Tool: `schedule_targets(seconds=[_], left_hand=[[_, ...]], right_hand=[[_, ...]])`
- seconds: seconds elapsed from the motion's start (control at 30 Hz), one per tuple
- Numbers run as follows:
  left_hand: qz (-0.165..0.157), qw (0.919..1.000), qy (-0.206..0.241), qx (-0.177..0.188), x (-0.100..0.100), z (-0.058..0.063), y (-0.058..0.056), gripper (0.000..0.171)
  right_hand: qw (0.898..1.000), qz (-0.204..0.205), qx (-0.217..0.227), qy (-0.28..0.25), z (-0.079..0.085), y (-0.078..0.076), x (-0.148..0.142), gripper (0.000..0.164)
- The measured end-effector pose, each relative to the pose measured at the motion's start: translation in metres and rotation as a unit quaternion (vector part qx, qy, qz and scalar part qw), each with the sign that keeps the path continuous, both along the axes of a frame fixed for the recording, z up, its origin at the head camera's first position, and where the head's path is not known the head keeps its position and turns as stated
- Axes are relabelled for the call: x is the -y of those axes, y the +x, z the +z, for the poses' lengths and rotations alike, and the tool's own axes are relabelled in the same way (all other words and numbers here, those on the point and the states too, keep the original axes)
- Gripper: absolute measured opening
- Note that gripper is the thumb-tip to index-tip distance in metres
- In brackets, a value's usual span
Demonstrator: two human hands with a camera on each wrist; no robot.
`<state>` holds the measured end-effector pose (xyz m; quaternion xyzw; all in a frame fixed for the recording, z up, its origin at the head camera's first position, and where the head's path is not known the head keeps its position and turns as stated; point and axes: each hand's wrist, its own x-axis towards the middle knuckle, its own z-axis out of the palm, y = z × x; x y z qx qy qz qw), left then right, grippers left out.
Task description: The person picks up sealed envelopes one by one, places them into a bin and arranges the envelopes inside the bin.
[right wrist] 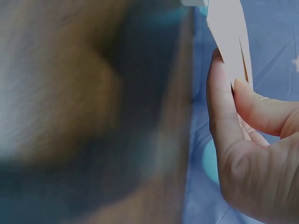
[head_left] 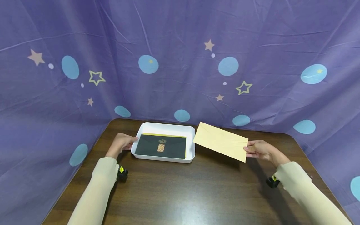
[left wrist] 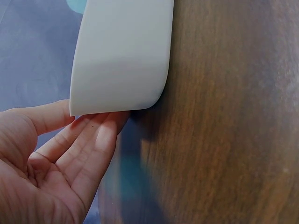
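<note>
A white tray sits toward the back of the table, with a black envelope on top inside it. A yellow edge shows from beneath the black envelope, which bears a gold print and a patterned gold patch. My left hand pinches the tray's left wall, thumb at the rim and fingers against the outside, as the left wrist view shows of the tray wall. My right hand pinches a cream envelope by its right end, thumb on top. That envelope is tilted above the table, its left end close by the tray's right rim.
The brown wooden table stretches in front of the tray. Behind and at both sides hangs a purple curtain with stars and blue ovals, close to the table's back edge. Each wrist carries a small black camera.
</note>
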<state>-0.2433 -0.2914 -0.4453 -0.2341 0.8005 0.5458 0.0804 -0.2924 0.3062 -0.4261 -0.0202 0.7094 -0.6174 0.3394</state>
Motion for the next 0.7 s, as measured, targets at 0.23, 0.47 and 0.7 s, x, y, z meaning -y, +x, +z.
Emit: schedule_targets(seconds=[0.23, 0.47, 0.7], left_hand=[[-0.003, 1.0000, 0.005, -0.002, 0.000, 0.000, -0.001, 0.046], [-0.006, 0.9999, 0.003, -0.008, -0.003, 0.003, 0.001, 0.044], [0.000, 1.0000, 0.002, -0.004, -0.002, 0.001, 0.000, 0.045]], right_hand=[[1.000, 0.004, -0.016, 0.008, 0.022, -0.008, 0.026, 0.008], [0.998, 0.026, -0.039, 0.033, 0.033, -0.010, 0.049, 0.010], [0.998, 0.042, -0.041, 0.025, 0.036, -0.013, 0.070, 0.006]])
